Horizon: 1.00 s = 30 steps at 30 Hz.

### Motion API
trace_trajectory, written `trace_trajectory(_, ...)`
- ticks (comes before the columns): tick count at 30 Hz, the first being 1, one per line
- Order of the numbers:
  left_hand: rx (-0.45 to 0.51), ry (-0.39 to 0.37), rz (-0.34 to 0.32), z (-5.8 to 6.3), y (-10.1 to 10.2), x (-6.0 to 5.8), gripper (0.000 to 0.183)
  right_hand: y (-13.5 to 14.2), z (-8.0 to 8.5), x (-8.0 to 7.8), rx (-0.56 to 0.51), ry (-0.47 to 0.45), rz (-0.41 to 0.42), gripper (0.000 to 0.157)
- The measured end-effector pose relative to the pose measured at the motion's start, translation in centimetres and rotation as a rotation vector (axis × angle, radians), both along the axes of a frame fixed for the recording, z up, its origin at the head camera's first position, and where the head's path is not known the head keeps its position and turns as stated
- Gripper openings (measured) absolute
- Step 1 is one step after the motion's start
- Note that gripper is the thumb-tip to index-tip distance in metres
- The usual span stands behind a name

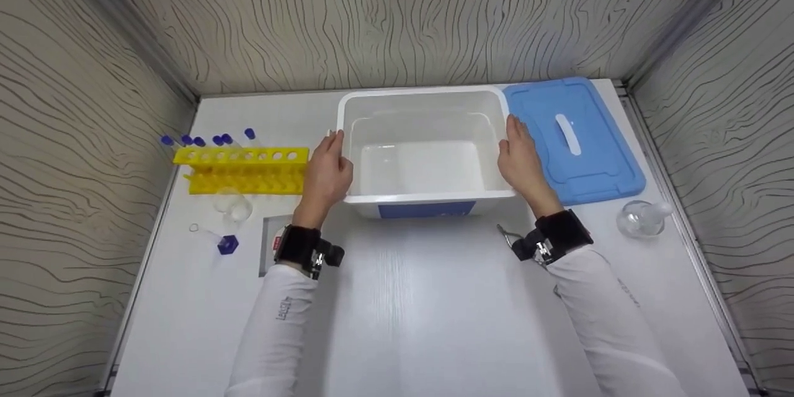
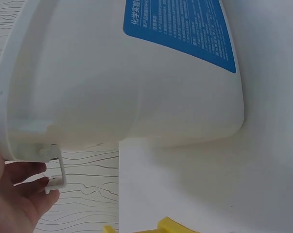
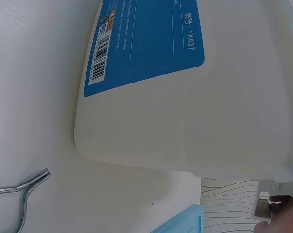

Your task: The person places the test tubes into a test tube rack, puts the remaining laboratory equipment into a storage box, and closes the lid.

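Observation:
An open white plastic storage box (image 1: 409,115) with a blue label (image 3: 151,48) stands at the back middle of the table. My left hand (image 1: 329,173) grips its left side at the rim. In the left wrist view, the fingers (image 2: 32,189) curl beneath the rim beside a white side latch (image 2: 62,170). On the opposite side my right hand (image 1: 521,158) holds the rim, thumb toward the box. The right wrist view shows only part of that hand, close to another latch (image 3: 261,206). Nothing shows inside the box.
Left of the box is a yellow test tube rack (image 1: 242,157) with several blue-capped tubes behind it. Nearby are clear glassware (image 1: 232,205) and a lying measuring cylinder with a blue base (image 1: 227,244). A blue lid (image 1: 595,142), glass bottle (image 1: 639,220) and metal tongs (image 3: 25,187) are at right.

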<state>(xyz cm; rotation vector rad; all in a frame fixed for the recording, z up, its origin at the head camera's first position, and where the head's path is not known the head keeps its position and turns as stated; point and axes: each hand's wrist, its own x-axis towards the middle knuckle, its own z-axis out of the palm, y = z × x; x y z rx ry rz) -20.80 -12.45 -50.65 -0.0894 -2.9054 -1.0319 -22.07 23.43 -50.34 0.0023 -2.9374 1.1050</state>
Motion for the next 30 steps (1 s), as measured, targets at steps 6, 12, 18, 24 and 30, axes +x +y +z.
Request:
trace_trajectory(6,0.019,-0.018,0.006,0.1,-0.2,0.0,0.057,0.0,-0.2,0.3,-0.035,-0.040,-0.001,0.057)
trace_trajectory(12,0.026,-0.006,0.010,-0.1,-0.7,0.2,0.056,-0.5,-0.2,0.5,-0.028,-0.035,-0.001,0.057)
trace_trajectory(18,0.054,0.013,0.013,-0.4,-1.1,0.3,0.055,-1.1,-0.1,0.5,0.030,-0.012,-0.009,0.056)
trace_trajectory(24,0.222,0.032,0.059,-0.7,-1.6,1.2,0.048,-1.3,-0.1,0.5,0.080,0.014,-0.024,0.055)
trace_trajectory(30,0.284,0.117,0.112,-1.6,-3.0,2.5,0.043,-1.3,-0.1,0.6,0.079,0.030,-0.024,0.055)
